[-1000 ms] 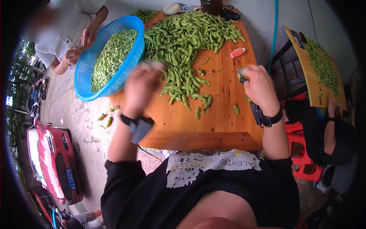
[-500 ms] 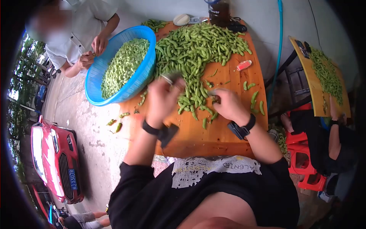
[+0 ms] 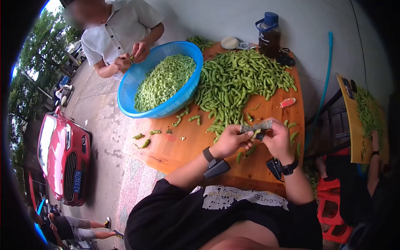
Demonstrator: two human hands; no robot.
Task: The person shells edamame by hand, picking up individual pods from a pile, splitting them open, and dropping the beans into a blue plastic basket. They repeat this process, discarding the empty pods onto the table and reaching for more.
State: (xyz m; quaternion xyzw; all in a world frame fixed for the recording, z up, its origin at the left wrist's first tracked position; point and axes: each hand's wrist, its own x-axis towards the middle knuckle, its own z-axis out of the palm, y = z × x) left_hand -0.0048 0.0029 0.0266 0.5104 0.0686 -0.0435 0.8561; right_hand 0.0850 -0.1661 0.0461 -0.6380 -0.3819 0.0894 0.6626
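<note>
My left hand (image 3: 230,140) and my right hand (image 3: 278,140) meet over the near part of the table, fingers closed in a pinch. Between the fingertips is a green edamame pod (image 3: 257,132), partly covered by them. Greyish wrapping shows on fingers of both hands, and a small black piece sits by my right thumb. Just beyond the hands spreads a large pile of edamame pods (image 3: 233,83). To its left, a blue basket (image 3: 193,81) tilts on the table edge, filled with shelled beans (image 3: 164,81).
Across the basket a person in a white shirt (image 3: 121,37) holds a pod. On the wooden table (image 3: 175,152) are loose pods, a red-and-white item (image 3: 287,102) and a dark bottle (image 3: 269,37). At right stand another table (image 3: 358,141) and red stools (image 3: 329,208); a red car (image 3: 64,158) is left.
My left hand has moved from the pile to my right hand, and both now meet at a pod. The view has shifted, so the basket and table appear farther right and lower.
</note>
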